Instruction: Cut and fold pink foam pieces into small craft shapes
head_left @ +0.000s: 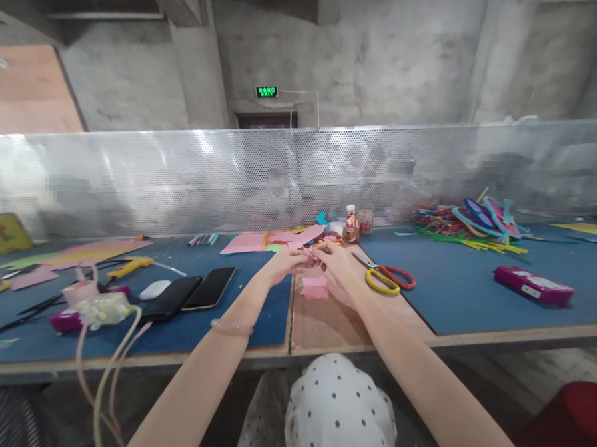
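Observation:
My left hand (287,261) and my right hand (333,260) meet over the middle of the table, fingertips pinched close together. Between them is a small pink piece of paper (313,251), mostly covered by the fingers. Just below my hands, a small stack of pink paper (315,288) lies on the bare brown board (318,324). To the right of my right hand rest scissors (383,279) with one red and one yellow handle, blades pointing toward the back left. Behind my hands are larger pink paper sheets (250,243).
Two dark phones (209,289), a white case (155,290) and a yellow glue gun (130,268) lie left. A bottle (351,225) stands behind. To the right are a purple pack (533,285) and colourful pipe cleaners (449,221). A perforated metal screen (205,178) borders the back.

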The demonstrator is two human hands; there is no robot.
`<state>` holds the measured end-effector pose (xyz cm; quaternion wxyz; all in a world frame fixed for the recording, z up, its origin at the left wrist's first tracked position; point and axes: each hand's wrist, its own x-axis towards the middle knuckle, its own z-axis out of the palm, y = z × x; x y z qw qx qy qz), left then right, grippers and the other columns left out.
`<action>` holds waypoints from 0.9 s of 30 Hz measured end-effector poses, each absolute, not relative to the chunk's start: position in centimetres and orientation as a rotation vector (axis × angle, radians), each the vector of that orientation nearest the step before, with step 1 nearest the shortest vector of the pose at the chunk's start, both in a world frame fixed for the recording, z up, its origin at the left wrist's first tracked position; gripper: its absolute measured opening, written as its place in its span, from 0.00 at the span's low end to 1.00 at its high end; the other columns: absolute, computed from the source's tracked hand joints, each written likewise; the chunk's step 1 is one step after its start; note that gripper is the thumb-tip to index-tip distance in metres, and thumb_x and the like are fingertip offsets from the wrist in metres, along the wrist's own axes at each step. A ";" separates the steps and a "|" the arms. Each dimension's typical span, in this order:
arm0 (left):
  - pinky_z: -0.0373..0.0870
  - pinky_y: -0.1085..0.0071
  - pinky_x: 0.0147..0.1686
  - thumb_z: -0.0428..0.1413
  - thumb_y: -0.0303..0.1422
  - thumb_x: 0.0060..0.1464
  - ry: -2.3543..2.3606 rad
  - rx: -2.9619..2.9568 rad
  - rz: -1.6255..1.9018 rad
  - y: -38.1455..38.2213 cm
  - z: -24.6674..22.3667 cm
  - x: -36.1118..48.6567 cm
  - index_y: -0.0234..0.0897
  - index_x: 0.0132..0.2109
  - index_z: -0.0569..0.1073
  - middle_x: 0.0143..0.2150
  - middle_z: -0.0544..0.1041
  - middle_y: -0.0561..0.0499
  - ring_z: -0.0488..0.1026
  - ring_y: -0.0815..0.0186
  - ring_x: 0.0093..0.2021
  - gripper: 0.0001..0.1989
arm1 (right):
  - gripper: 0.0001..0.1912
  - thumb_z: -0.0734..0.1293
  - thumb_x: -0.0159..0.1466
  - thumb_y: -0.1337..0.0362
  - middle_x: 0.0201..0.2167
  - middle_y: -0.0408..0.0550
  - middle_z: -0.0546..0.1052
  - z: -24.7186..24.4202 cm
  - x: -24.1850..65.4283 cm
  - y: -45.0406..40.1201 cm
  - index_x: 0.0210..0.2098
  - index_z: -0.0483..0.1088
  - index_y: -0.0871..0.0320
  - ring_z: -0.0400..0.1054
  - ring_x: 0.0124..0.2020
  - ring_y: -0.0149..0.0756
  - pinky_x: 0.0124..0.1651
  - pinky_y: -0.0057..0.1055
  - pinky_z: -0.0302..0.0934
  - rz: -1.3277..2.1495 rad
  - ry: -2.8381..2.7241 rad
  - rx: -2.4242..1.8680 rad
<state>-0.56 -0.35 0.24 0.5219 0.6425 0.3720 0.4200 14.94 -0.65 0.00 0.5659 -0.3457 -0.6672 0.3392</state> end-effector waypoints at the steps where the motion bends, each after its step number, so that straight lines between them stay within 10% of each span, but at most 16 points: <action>1: 0.65 0.66 0.43 0.61 0.37 0.37 0.891 1.544 1.009 -0.3 0.2 -0.6 0.34 0.35 0.76 0.37 0.77 0.44 0.72 0.61 0.43 0.15 | 0.05 0.64 0.53 0.64 0.20 0.41 0.68 0.0 14.9 -0.7 0.26 0.66 0.61 0.60 0.18 0.24 0.20 0.22 0.54 0.798 -1.567 -0.811; 27: 0.64 0.66 0.44 0.61 0.38 0.39 0.936 1.597 1.073 -0.4 0.2 -0.5 0.34 0.36 0.75 0.38 0.77 0.43 0.72 0.63 0.42 0.16 | 0.09 0.64 0.52 0.64 0.26 0.46 0.73 -0.4 15.1 0.0 0.31 0.72 0.61 0.62 0.22 0.26 0.20 0.22 0.55 0.864 -1.543 -0.766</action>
